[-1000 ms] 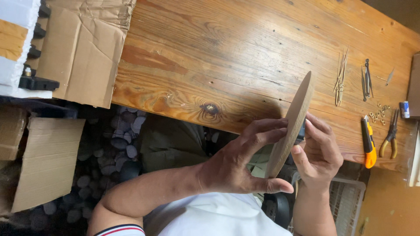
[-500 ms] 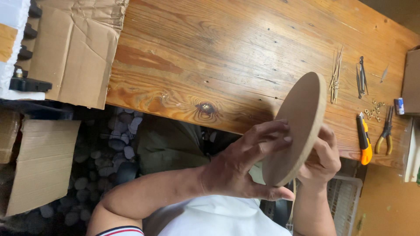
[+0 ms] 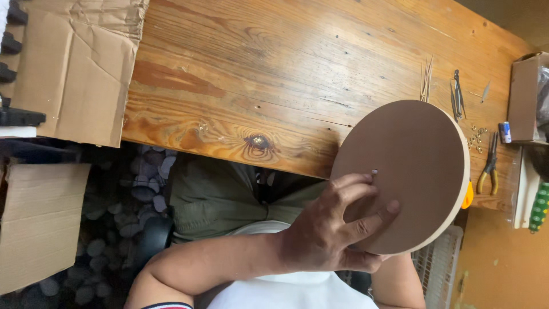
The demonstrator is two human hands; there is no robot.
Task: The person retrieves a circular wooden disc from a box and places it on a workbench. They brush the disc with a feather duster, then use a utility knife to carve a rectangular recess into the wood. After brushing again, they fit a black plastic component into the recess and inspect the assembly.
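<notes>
- The round, flat brown wooden disc (image 3: 409,171) is up off the wooden plank counter (image 3: 274,74), held near its front edge and over the person's lap, broad face turned to the camera.
- The left hand (image 3: 331,229) spreads its fingers (image 3: 366,220) flat across the disc's face, thumb hooked under the lower rim; it is pressed on, not wrapped round.
- The right hand is hidden behind the disc, so I cannot tell whether it grips.
- Risk: a smooth face under flat fingers gives little hold; if the disc tips, it could slide off towards the lap or floor.
- Risk: swinging right, the rim could knock the yellow-handled pliers (image 3: 489,163) or scatter the small brass-coloured bits (image 3: 476,137) just beside it.
</notes>
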